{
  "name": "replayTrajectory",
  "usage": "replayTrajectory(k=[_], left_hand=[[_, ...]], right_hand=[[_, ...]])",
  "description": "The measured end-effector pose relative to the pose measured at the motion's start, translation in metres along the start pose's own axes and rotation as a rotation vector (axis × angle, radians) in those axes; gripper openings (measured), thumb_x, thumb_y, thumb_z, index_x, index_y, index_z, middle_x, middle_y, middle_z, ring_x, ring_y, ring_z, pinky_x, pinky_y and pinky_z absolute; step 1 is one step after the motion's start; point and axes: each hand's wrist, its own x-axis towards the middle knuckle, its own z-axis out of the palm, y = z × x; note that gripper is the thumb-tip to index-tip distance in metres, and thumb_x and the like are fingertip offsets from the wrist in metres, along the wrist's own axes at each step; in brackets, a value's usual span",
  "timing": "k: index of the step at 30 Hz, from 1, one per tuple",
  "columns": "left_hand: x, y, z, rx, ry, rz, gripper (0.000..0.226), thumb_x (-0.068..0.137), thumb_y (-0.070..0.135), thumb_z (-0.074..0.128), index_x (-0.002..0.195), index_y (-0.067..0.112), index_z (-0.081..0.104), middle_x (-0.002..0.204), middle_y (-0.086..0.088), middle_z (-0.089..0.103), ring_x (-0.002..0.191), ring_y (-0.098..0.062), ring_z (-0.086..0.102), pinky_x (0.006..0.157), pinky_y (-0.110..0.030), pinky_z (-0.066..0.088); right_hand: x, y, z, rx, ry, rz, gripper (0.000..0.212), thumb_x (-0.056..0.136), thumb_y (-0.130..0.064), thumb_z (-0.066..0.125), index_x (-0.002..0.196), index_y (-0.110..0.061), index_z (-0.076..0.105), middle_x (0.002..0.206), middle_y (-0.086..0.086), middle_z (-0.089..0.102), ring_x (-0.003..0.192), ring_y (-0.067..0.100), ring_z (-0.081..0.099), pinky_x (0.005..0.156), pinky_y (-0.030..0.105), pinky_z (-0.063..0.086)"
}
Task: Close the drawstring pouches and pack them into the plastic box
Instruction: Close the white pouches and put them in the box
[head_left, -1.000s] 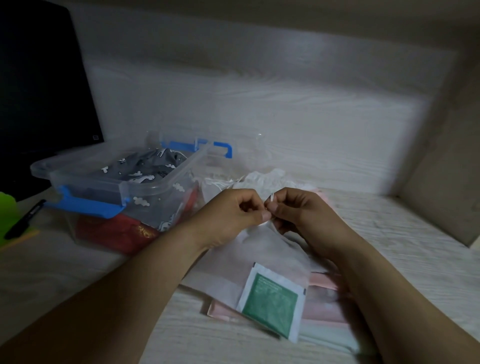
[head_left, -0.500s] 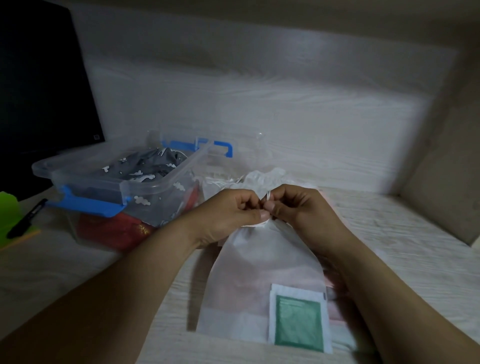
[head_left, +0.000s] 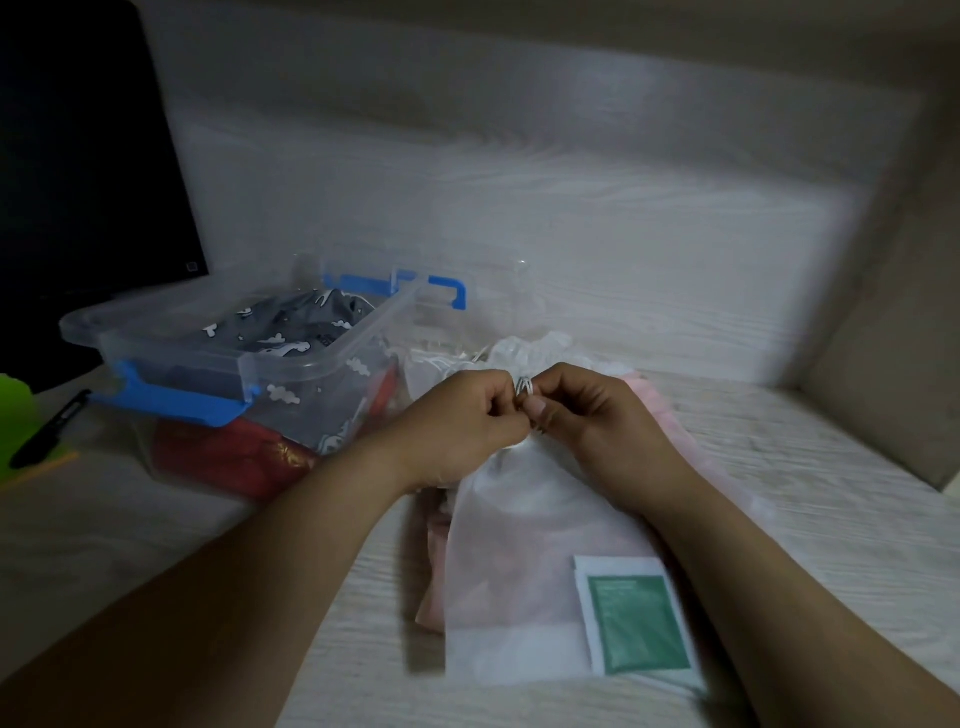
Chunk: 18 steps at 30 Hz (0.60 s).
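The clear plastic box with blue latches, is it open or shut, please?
Open: the clear plastic box has no lid on, and a grey patterned pouch shows inside.

Premises appear to be a home desk nook. The pale wood-grain worktop (head_left: 156, 525) is enclosed by matching panels behind and to its right. At the worktop's far left corner stands a dark monitor (head_left: 78, 182), with a black pen (head_left: 49, 428) and a green object (head_left: 15, 421) just before it.

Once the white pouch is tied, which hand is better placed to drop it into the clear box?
Probably the left hand: the clear plastic box with blue latches sits on its side; the right hand would cross over.
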Motion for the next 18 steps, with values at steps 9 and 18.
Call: replayTrajectory(k=[9,18], left_hand=[[0.003,-0.002,0.004,0.037,0.038,0.073,0.022,0.098,0.019,0.065,0.076,0.018,0.062,0.062,0.009,0.05,0.058,-0.005,0.042,0.058,-0.021,0.036],[-0.001,-0.004,-0.009,-0.302,-0.126,0.047,0.021,0.101,0.021,0.066,0.092,0.002,0.061,0.085,-0.013,0.056,0.083,-0.021,0.047,0.075,-0.034,0.041]], right_hand=[[-0.001,-0.001,0.005,-0.146,0.044,-0.077,0.012,0.099,-0.008,0.066,0.09,-0.015,0.068,0.084,0.006,0.069,0.079,0.01,0.058,0.076,0.034,0.047],[-0.003,-0.009,0.0,0.273,0.026,0.121,0.012,0.102,-0.005,0.057,0.102,0.005,0.064,0.091,0.012,0.066,0.085,0.018,0.061,0.08,0.025,0.051]])
